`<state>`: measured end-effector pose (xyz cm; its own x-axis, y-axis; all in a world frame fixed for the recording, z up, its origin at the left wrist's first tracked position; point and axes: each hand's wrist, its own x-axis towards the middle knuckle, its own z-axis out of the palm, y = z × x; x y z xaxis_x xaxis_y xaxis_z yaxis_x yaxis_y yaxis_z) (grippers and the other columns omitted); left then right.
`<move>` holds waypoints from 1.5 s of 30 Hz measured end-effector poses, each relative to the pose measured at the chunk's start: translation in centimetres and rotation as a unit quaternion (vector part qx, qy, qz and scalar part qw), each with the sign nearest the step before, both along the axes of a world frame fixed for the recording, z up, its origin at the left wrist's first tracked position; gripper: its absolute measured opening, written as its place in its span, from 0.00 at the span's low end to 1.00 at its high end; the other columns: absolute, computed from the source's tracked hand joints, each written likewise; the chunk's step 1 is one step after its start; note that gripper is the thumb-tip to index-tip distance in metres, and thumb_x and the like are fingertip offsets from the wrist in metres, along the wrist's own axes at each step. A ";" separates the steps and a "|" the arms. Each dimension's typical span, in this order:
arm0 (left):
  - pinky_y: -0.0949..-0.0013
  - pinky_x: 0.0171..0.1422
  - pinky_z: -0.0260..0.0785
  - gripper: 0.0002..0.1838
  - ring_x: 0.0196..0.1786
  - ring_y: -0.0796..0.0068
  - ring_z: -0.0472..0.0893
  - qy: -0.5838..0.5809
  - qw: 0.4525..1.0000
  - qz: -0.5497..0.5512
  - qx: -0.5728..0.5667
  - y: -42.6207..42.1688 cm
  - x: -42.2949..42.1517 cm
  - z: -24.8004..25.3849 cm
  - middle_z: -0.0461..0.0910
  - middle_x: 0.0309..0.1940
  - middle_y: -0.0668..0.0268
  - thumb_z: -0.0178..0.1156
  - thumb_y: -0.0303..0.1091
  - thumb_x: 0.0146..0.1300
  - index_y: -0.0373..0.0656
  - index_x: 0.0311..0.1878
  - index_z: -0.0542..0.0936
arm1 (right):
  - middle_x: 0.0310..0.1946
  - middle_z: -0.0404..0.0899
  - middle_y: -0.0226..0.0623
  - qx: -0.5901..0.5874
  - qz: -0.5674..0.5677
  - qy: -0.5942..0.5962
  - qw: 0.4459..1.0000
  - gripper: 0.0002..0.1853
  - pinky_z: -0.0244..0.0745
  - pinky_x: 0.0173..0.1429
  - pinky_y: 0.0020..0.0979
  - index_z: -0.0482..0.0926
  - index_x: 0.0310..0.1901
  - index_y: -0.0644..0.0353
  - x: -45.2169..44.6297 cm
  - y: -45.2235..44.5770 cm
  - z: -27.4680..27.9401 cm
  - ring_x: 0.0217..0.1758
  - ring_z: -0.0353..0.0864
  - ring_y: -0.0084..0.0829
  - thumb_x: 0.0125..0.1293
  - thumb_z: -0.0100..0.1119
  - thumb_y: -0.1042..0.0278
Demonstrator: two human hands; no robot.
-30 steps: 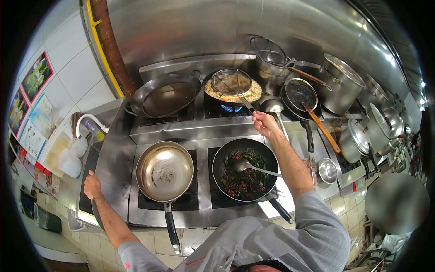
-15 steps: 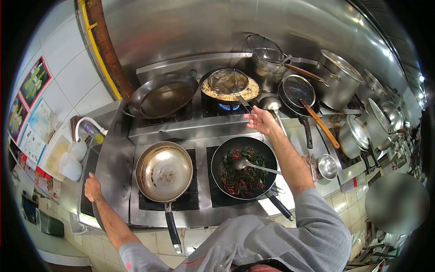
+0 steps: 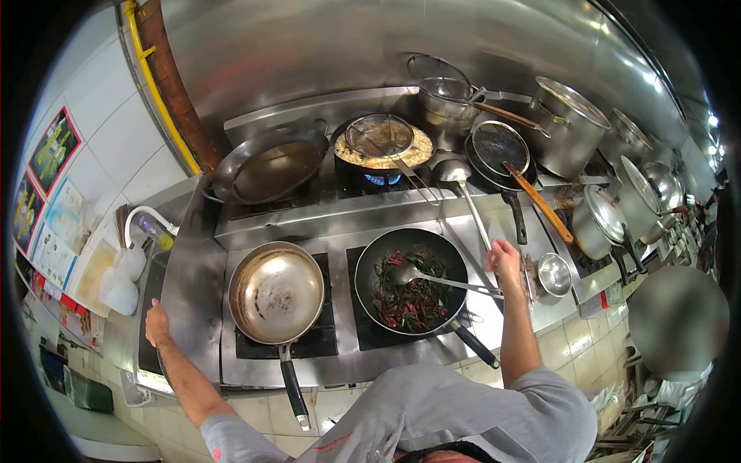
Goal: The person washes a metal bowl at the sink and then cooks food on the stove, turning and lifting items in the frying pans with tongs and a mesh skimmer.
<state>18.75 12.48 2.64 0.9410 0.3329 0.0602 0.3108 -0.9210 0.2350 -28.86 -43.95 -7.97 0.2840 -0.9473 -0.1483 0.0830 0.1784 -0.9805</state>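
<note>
My left hand (image 3: 157, 324) is closed at the left edge of the steel stove, thumb up; what its fingers wrap around is hidden. My right hand (image 3: 504, 262) has its fingers curled at the lower end of the handle of a ladle (image 3: 453, 170). Below it, a black wok pan (image 3: 364, 289) holds dark green leaves and red chillies (image 3: 409, 305), with a metal serving spoon (image 3: 405, 273) resting in it. A steel frying pan (image 3: 282, 289) sits to its left. Behind, a wire strainer (image 3: 380, 136) lies across a pan of bubbling pale food (image 3: 421, 148) over a blue flame.
A dark wok (image 3: 266, 170) with liquid stands at the back left. Wooden-handled strainers (image 3: 500, 145), pots (image 3: 571, 127) and a small steel bowl (image 3: 555, 275) crowd the right. Both front pan handles stick out over the stove's front edge. A white faucet (image 3: 150, 212) is at left.
My right hand has left the wire strainer's handle and come down and right to the ladle handle's end. My left hand stays at the stove's edge. The view has shifted slightly.
</note>
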 end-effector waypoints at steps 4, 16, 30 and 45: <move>0.58 0.67 0.51 0.35 0.64 0.51 0.62 0.050 0.989 -0.123 -0.071 4.3 5.6 -3.9 0.65 0.58 0.46 0.31 0.57 0.65 0.33 0.58 0.67 | 0.18 0.70 0.30 -0.057 -0.025 0.101 0.993 0.11 0.61 0.17 0.21 0.74 0.42 0.66 -4.2 0.6 -2.9 0.14 0.66 0.20 0.61 0.52 0.69; 0.58 0.66 0.52 0.35 0.64 0.53 0.62 0.033 0.991 -0.111 -0.065 4.3 5.5 -3.8 0.66 0.58 0.47 0.32 0.56 0.66 0.31 0.57 0.67 | 0.28 0.79 0.36 -0.192 -0.076 0.239 0.949 0.14 0.71 0.33 0.25 0.75 0.44 0.69 -8.8 0.6 -3.1 0.28 0.75 0.23 0.59 0.54 0.69; 0.51 0.60 0.58 0.36 0.57 0.46 0.68 -0.031 0.995 -0.094 -0.007 3.4 3.6 -3.3 0.72 0.50 0.44 0.31 0.57 0.65 0.31 0.51 0.73 | 0.22 0.74 0.28 -0.119 -0.129 0.198 0.964 0.11 0.60 0.21 0.19 0.78 0.39 0.64 -14.9 -1.3 -7.3 0.19 0.67 0.17 0.59 0.57 0.66; 0.62 0.59 0.61 0.28 0.53 0.55 0.73 -0.318 0.926 -0.181 -0.095 5.3 8.9 -3.0 0.73 0.51 0.49 0.48 0.49 0.64 0.31 0.53 0.71 | 0.42 0.69 0.43 -0.262 -0.066 0.541 0.796 0.23 0.70 0.48 0.42 0.74 0.48 0.55 -15.3 1.3 -7.5 0.48 0.70 0.45 0.48 0.65 0.66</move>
<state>27.64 17.74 -0.34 0.7871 0.0646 0.6134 -0.2671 -0.8607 0.4334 -44.16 -42.68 -15.45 0.1516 -0.9705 0.1876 -0.8771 -0.2196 -0.4272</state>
